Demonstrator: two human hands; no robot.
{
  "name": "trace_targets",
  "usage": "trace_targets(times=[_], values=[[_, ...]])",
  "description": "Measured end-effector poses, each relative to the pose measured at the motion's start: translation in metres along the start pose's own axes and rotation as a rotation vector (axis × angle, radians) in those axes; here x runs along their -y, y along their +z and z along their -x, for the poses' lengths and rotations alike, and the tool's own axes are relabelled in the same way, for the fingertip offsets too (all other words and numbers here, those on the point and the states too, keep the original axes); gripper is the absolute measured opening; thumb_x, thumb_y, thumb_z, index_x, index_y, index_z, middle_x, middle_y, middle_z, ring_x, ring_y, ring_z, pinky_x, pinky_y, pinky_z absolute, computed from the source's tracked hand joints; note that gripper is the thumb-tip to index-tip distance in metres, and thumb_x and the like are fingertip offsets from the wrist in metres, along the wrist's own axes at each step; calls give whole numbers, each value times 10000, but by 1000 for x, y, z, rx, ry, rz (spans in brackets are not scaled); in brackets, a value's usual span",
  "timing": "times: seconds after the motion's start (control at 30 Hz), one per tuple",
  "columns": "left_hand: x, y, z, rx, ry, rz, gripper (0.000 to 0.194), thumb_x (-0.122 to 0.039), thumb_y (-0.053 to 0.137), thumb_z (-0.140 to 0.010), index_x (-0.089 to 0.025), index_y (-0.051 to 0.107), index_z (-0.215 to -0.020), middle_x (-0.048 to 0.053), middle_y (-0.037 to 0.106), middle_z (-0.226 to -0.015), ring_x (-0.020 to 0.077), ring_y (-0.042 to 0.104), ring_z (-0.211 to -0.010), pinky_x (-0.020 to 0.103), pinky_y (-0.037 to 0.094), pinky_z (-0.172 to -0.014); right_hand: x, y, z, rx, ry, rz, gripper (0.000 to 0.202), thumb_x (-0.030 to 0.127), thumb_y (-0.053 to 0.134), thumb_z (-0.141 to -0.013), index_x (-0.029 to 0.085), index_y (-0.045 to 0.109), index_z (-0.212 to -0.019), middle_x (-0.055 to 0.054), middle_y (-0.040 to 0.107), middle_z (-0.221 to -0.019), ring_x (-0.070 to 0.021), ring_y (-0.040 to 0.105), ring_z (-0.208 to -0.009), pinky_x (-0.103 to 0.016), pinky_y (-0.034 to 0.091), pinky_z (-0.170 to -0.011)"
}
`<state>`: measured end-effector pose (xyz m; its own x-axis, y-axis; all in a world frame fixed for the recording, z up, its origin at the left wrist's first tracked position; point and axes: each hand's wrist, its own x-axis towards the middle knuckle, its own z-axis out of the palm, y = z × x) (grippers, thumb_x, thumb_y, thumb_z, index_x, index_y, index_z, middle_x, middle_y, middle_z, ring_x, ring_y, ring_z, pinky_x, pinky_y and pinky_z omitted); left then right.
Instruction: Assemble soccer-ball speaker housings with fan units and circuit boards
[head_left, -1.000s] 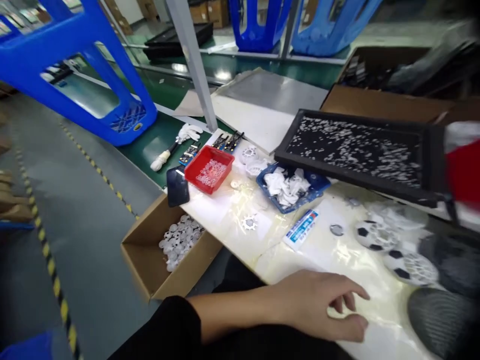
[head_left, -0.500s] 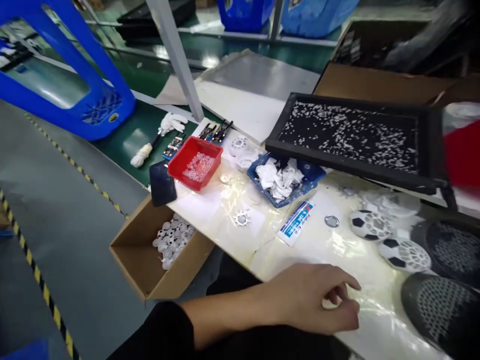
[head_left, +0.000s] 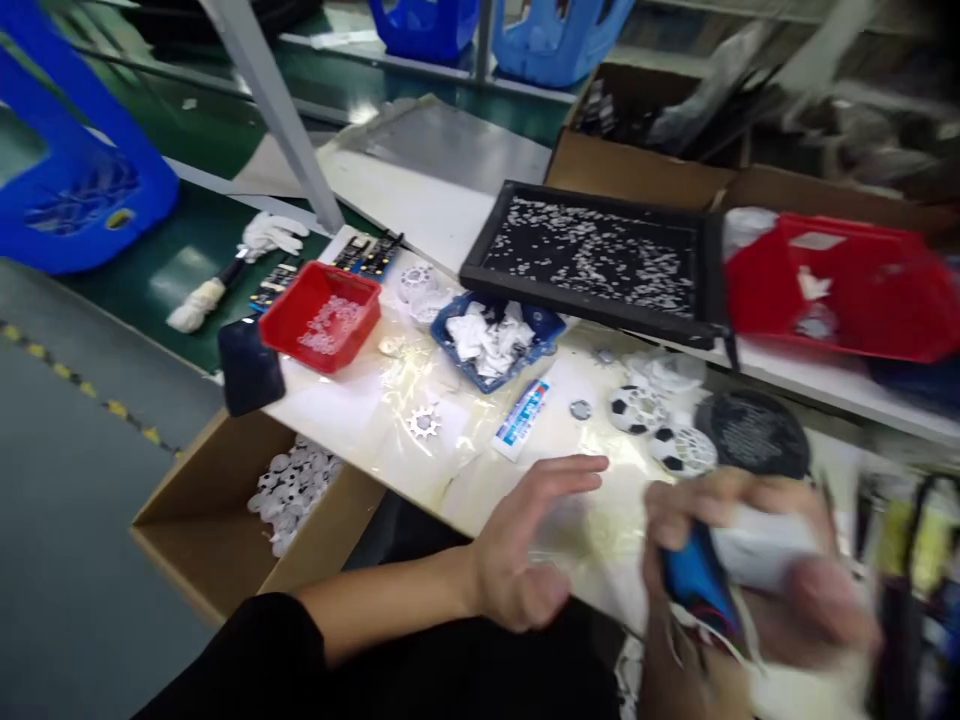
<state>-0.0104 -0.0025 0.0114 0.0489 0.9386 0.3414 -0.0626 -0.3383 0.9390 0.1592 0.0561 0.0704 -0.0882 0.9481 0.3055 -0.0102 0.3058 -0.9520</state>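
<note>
Blue-and-white object [head_left: 701, 580], blurred, with thin wires: above the right end of the bench [head_left: 469, 490], grip of the right hand [head_left: 750, 560] closed around it. Left hand [head_left: 525, 540]: over the bench's near edge, grip wide, thumb and fingers apart. Two football-patterned pieces [head_left: 682, 451]: just beyond the right hand. Printed packet [head_left: 521, 420]: flat, beyond the left hand. Blue tray [head_left: 491, 378]: behind the packet, white pieces inside. Red tray [head_left: 319, 360]: farther left, small clear rings inside.

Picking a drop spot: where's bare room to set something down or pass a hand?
Bare: white board, between grey post and black tray; narrow bench strip, between cog, packet and left hand.
Crowded: around football-patterned discs and black disc; also between red bin and blue tray.
</note>
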Motion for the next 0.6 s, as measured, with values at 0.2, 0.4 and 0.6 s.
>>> trace_targets(times=[0.2, 0.4, 0.6], values=[[10, 4, 12, -75, 362, -259, 710, -504, 763, -1046, -231, 523, -1656, 209, 676, -1553, 360, 646, -1509, 588, 569, -1247, -45, 49, 26, -181, 128, -121, 289, 563, 398, -1100, 308, 501, -1188, -29, 527, -971, -189, 598, -744, -344, 584, -710], [2, -4, 22, -192, 345, -425, 553, -555, 741, -1048, -184, 683, -1454, 158, 824, -1254, 302, 815, -1196, 519, 663, -1124, -49, 52, 48, -84, 201, -151, 537, 633, 491, -1050, 279, 490, -1453, -128, 640, -1260, -255, 717, -994, -420, 652, -858], [-21, -21, 26, -182, 241, -545, 381, -393, 787, -982, -160, 750, -1282, 122, 822, -1092, 234, 801, -945, 346, 698, -851, -35, 3, 55, -108, 212, 94, 948, 579, 753, -998, 290, 264, -1756, -194, 455, -1721, -345, 647, -1419, -518, 577, -1140]])
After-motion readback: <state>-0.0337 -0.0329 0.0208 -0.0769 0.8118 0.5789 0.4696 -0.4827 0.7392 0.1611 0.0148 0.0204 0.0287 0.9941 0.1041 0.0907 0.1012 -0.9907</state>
